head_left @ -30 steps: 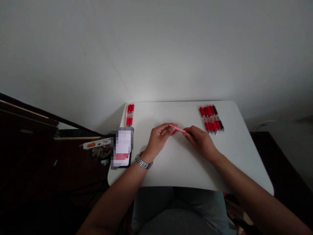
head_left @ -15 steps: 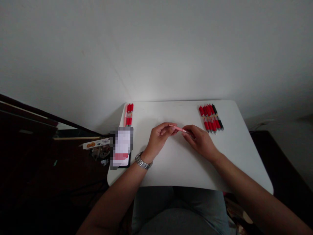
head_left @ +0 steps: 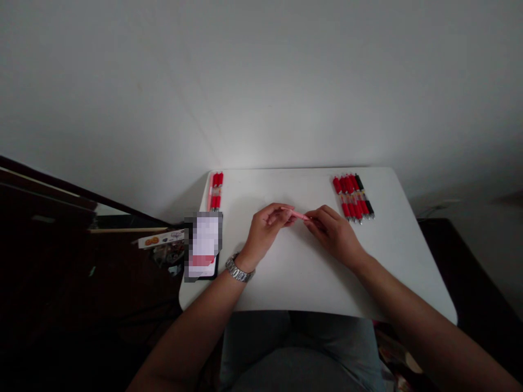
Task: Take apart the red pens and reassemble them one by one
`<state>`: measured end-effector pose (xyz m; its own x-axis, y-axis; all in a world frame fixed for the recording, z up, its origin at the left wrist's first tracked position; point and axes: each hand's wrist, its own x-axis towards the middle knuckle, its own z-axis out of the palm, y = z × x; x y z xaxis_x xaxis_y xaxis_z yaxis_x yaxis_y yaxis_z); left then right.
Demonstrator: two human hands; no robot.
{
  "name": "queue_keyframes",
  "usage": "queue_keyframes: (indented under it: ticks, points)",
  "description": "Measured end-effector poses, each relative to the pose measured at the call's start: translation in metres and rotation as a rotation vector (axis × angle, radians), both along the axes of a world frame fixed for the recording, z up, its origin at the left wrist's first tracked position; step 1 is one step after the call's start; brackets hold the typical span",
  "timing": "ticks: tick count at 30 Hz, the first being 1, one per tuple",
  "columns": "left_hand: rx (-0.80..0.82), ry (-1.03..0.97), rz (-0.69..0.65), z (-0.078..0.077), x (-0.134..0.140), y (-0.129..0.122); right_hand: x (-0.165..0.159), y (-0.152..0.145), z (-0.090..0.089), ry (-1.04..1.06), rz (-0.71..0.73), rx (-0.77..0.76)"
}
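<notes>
A slim pink pen (head_left: pixel 297 214) spans the gap between my two hands, above the middle of the white table (head_left: pixel 286 277). My left hand (head_left: pixel 267 224), with a metal watch on its wrist, pinches the pen's left end between thumb and fingers. At the other end, the fingertips of my right hand (head_left: pixel 334 235) are closed on the same pen and hide its tip. Red pens (head_left: pixel 347 197) and a black pen (head_left: pixel 364 196) lie side by side to the right, beyond my right hand.
Near the table's back left corner lie red pens (head_left: pixel 218 190) beside a pale pink strip-like item (head_left: pixel 210 192). A phone-like device with a blurred screen (head_left: pixel 204 242) rests at the left edge. A plain wall (head_left: pixel 261 87) rises behind the table.
The fingers of my right hand have shifted slightly on the pen, and the clear section near its right end no longer shows. My left hand has barely moved.
</notes>
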<state>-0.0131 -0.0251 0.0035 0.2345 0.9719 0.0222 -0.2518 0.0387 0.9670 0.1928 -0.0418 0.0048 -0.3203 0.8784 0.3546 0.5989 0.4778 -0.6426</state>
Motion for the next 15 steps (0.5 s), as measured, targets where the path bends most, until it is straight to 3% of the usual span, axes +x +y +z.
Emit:
queue_keyframes:
  ticks: [7, 15]
  points:
    - [0.026, 0.000, -0.094, 0.0031, 0.0012, -0.0020, 0.0012, -0.0009, -0.0011, 0.010, -0.016, 0.009]
    - [0.023, -0.010, -0.035, 0.0037, 0.0035, -0.0018, 0.0005, -0.0013, -0.0028, -0.009, -0.026, 0.005]
